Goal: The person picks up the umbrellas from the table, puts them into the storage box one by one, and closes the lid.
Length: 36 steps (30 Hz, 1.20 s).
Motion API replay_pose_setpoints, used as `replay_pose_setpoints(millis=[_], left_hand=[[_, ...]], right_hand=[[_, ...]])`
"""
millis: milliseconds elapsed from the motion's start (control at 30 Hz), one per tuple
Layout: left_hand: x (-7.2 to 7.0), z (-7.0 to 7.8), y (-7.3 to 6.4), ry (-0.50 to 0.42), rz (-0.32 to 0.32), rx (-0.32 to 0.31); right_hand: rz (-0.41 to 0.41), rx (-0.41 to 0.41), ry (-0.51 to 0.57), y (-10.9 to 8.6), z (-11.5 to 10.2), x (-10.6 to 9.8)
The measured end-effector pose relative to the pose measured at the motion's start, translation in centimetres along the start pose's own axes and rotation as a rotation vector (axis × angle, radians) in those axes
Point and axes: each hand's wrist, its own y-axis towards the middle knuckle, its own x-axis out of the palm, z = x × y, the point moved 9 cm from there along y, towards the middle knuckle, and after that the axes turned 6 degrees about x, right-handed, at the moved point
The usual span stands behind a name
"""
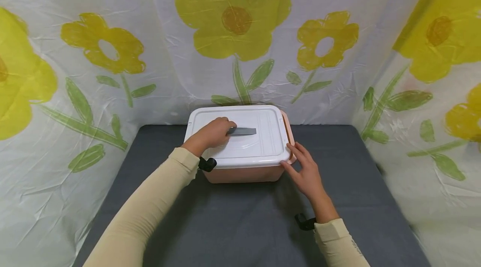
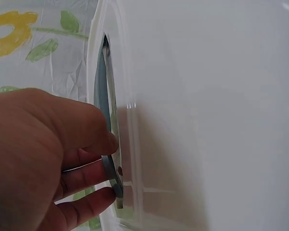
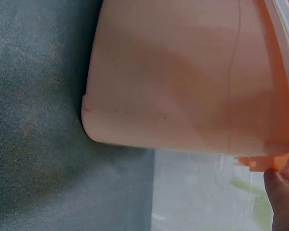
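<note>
A pale pink storage box [image 1: 244,175] stands near the back of the dark tabletop, with a white lid [image 1: 263,118] over it. The lid sits shifted to the left, leaving the pink rim bare along the right side. My left hand [image 1: 214,133] grips the grey handle [image 1: 243,131] on top of the lid; the left wrist view shows thumb and fingers around this handle [image 2: 102,91]. At the front right corner, my right hand [image 1: 306,173] holds the box's rim, thumb in front and fingers at the side. The right wrist view shows the thumb [image 3: 278,190] against the pink rim.
Dark grey cloth covers the table [image 1: 240,225]. A white curtain [image 1: 161,70] with yellow flowers hangs behind the box and along both sides. A black strap mount sits on each wrist. The box's inside is hidden by the lid.
</note>
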Motion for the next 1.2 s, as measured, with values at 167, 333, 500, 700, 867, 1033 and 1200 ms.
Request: replay_pose_setpoints(millis=[167, 333, 500, 700, 867, 1033, 1200], left_hand=[[-0.1, 0.5, 0.4, 0.0, 0.003, 0.014], [-0.1, 0.7, 0.5, 0.001, 0.001, 0.017], [-0.3, 1.0, 0.5, -0.004, 0.009, 0.038], [-0.4, 1.0, 0.8, -0.027, 0.025, 0.058], [-0.3, 1.3, 1.2, -0.042, 0.026, 0.066], [0.1, 1.7, 1.6, -0.031, 0.007, 0.066], [0.4, 2.1, 1.8, -0.017, -0.006, 0.062]], right_hand=[[0.018, -0.019, 0.002, 0.1, -0.2, 0.1], [0.022, -0.012, -0.01, 0.0, -0.2, 0.0], [0.02, -0.003, -0.011, 0.0, -0.1, 0.0], [0.017, 0.003, 0.005, -0.1, -0.1, -0.1], [0.045, -0.006, 0.015, -0.2, -0.1, -0.5], [0.07, -0.021, 0.008, -0.5, 0.2, -0.8], [0.051, -0.003, 0.002, -0.8, 0.9, -0.5]])
